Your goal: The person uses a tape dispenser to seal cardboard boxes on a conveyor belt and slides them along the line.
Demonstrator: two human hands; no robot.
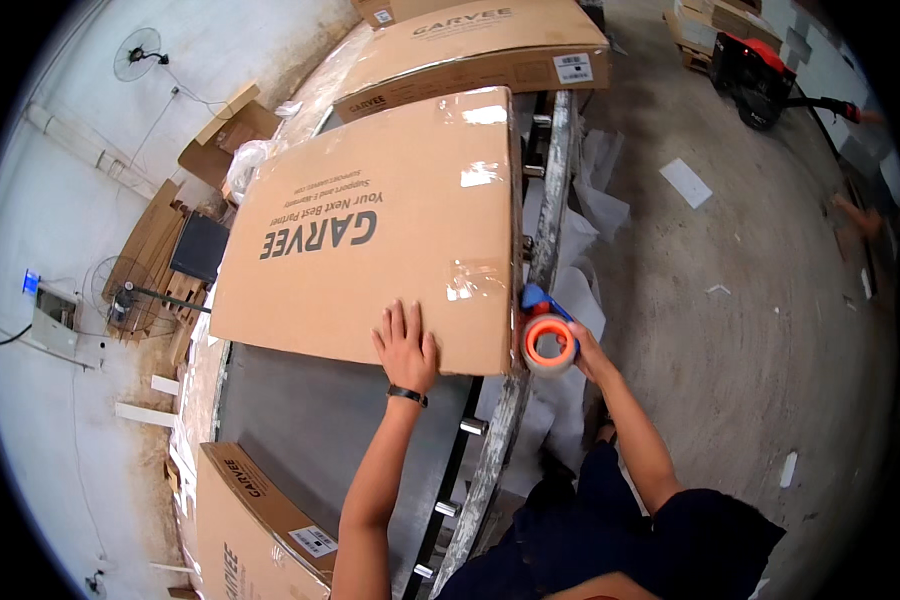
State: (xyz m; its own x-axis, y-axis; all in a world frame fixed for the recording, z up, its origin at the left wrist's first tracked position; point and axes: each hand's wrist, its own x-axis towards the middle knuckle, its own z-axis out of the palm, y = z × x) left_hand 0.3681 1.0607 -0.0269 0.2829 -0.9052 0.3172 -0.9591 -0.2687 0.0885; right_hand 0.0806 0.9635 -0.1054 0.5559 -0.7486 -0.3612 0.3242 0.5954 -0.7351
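A large flat cardboard box (380,200) lies on the conveyor in front of me, with strips of clear tape along its right side. My left hand (407,350) rests flat on its near edge, fingers spread, a dark band at the wrist. Beside the box's near right corner, my right hand (588,352) grips a tape dispenser (536,300) with a blue and orange body. Its roll of clear tape (548,344) faces up toward me and appears close against the box's side. Part of the right hand's fingers is hidden behind the dispenser.
The conveyor (330,410) has a dark belt and a worn metal side rail (495,455) with rollers. Another carton (480,60) sits at its far end, one more (260,530) at the near left. Crumpled white sheets (570,260) hang beside the rail. A fan (140,55) stands by the left wall.
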